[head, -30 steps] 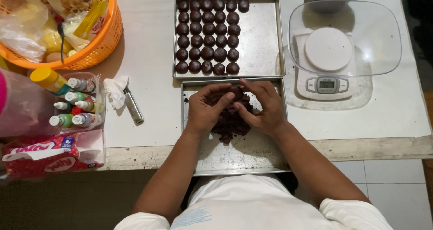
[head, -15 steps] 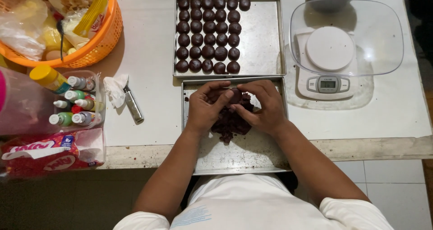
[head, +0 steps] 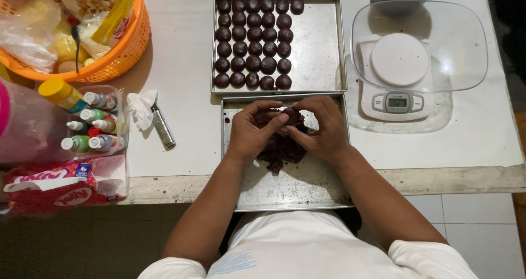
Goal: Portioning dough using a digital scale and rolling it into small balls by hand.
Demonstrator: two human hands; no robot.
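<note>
Rolling Dark Dough Into Balls, One Tray Partly Filled

A small dark dough ball [head: 291, 115] is pinched between the fingertips of the left hand [head: 253, 130] and the right hand [head: 323, 127], both grips closed on it just above the near steel tray [head: 290, 188]. Beneath the hands a dark mound of unshaped dough [head: 280, 147] is seen on that tray, so work is judged to be left. Finished balls [head: 253, 41] are lined up in five columns on the far steel tray [head: 320, 49], filling its left part; twenty-six are counted, though the count is only approximate, and its right side is bare. Two trays are set on the white worktop [head: 186, 114]. To the right, one digital kitchen scale [head: 398, 76] is topped by a clear bowl. To the left, one orange basket [head: 112, 57] of packets, a clear tub of about six small colouring bottles [head: 90, 128], a crumpled tissue [head: 140, 108] and a small metal tool [head: 163, 127] are seen.
</note>
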